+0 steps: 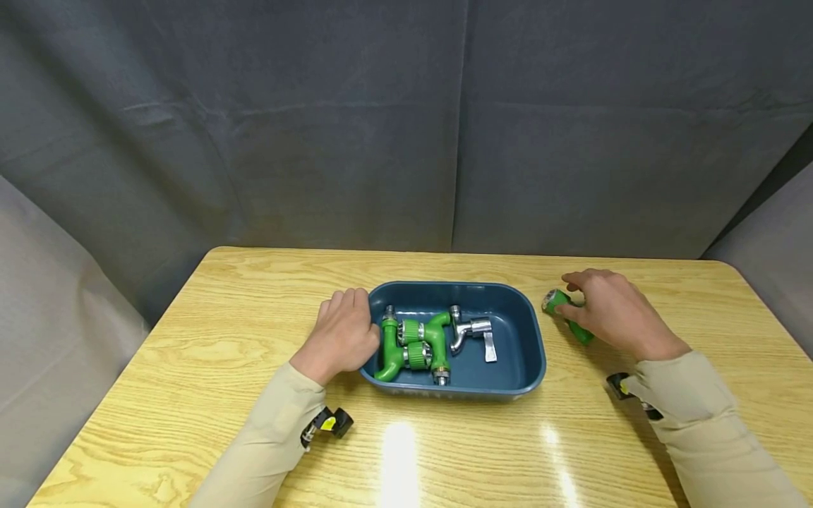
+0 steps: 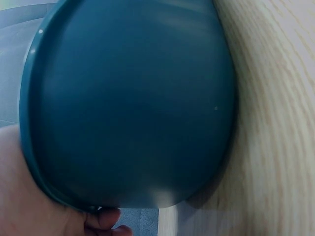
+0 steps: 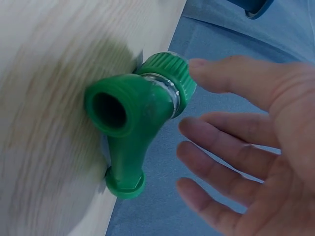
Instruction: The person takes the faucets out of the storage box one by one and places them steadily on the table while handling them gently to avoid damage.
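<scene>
My left hand grips the left rim of a dark blue plastic tub. In the left wrist view the tub's outer wall fills most of the picture, and fingertips curl at its edge. To the tub's right, a green tap with a ribbed knob lies on the table. My right hand hovers over this tap, fingers loosely spread; the thumb is close to the knob, and I cannot tell whether it touches.
Inside the tub lie two green taps, one at the left and one beside it, plus a chrome tap with a lever handle. Wood-grain table surrounds the tub. A grey curtain hangs behind the table's far edge.
</scene>
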`<state>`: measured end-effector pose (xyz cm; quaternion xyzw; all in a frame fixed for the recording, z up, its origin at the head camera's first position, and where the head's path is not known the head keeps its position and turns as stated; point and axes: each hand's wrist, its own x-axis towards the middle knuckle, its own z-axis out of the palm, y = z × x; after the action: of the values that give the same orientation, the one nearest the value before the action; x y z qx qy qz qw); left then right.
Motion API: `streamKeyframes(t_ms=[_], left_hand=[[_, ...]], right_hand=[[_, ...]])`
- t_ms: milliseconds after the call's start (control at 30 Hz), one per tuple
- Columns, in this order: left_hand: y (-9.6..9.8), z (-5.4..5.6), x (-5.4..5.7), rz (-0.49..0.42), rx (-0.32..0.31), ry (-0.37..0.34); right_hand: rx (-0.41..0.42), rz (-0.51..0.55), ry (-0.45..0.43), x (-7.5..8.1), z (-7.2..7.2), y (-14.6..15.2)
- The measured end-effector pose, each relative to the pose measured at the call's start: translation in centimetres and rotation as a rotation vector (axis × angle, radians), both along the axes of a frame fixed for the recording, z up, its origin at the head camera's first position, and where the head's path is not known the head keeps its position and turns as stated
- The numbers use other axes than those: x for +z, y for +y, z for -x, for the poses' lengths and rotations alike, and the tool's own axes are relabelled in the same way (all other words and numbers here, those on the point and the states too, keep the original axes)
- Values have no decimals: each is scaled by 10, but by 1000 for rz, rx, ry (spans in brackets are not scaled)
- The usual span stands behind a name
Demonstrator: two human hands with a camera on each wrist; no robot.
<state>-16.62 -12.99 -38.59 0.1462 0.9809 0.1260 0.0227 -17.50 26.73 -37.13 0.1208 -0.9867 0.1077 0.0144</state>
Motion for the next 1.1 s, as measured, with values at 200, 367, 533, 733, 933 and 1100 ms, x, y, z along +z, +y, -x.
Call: streamKeyframes(t_ms=[200, 367, 533, 733, 933, 1100], left_hand=[[0, 0, 0, -3, -1, -5], [1, 0, 0, -2, -7, -17], [1, 0, 0, 3, -4, -12], [0, 0, 0, -2, 0, -8], [-1, 0, 0, -5, 2, -6], [0, 0, 0, -10, 1, -7]], right_hand=[[7, 11, 23, 2, -2, -3], [10, 21, 56, 3, -6, -6], [27, 35, 105, 6, -10, -11], [55, 47, 164, 12, -13, -17], [74, 48, 211, 17, -16, -23], [84, 45, 235, 19, -19, -27]])
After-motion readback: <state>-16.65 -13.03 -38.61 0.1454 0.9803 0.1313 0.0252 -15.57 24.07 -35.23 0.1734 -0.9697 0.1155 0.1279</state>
